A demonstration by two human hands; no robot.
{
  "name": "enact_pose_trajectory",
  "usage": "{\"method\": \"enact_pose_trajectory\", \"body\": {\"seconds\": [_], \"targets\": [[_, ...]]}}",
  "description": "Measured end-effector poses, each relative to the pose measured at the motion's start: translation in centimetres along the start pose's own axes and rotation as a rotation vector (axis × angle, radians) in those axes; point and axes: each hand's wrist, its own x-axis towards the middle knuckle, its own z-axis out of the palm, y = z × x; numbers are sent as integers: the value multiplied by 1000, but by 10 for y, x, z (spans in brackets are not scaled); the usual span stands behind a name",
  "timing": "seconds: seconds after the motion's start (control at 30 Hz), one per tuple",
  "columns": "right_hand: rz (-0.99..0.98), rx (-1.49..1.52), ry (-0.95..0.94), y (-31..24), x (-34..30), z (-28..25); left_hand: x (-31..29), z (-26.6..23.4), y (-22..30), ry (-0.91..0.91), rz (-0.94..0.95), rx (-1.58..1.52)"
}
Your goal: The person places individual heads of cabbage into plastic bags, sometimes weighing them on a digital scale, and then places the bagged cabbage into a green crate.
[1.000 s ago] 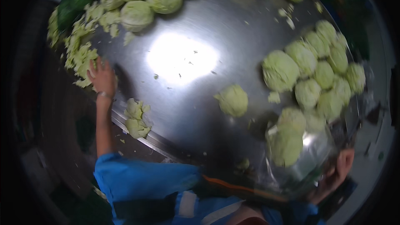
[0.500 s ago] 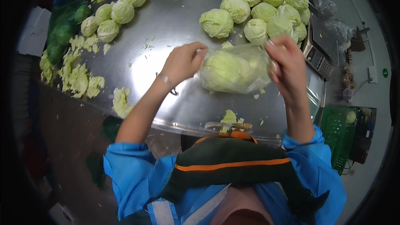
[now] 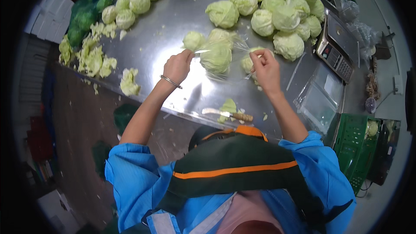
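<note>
A clear plastic bag is stretched between my two hands over the metal table. My left hand pinches its left edge, and my right hand pinches the right side with bent fingers. Through the film shows a pale green cabbage; whether it lies inside the bag or beneath it I cannot tell. A smaller cabbage sits just beyond my left hand. Beside my right hand another cabbage is partly covered by film and fingers. A knife with a wooden handle lies near the front edge by a loose leaf.
Many cabbages are heaped at the far right, with a scale beside them. Flat plastic bags lie at right. Trimmed leaves and a green net sack occupy the left. A green crate stands off the table's right side.
The bag, bunched around cabbage before, is now pulled taut between my hands. My right hand has moved left and lower. The view has shifted, showing more of the scale and flat bags.
</note>
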Motion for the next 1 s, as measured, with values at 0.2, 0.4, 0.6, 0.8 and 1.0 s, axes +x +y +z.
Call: {"method": "enact_pose_trajectory", "body": {"seconds": [0.2,0.4,0.6,0.8,1.0], "targets": [[332,21,-125,49,-75,-1,-68,37,1,-254,-372,-286],[455,-60,-201,38,-88,-12,-110,60,-21,-522,-699,-520],[-542,-269,-301,19,-121,18,-128,59,-17,-530,-846,-799],[-388,-475,-712,45,-103,94,-120,48,-8,-516,-883,-1062],[-666,-553,-775,46,-97,71,-124,61,4,-566,-887,-1224]]}}
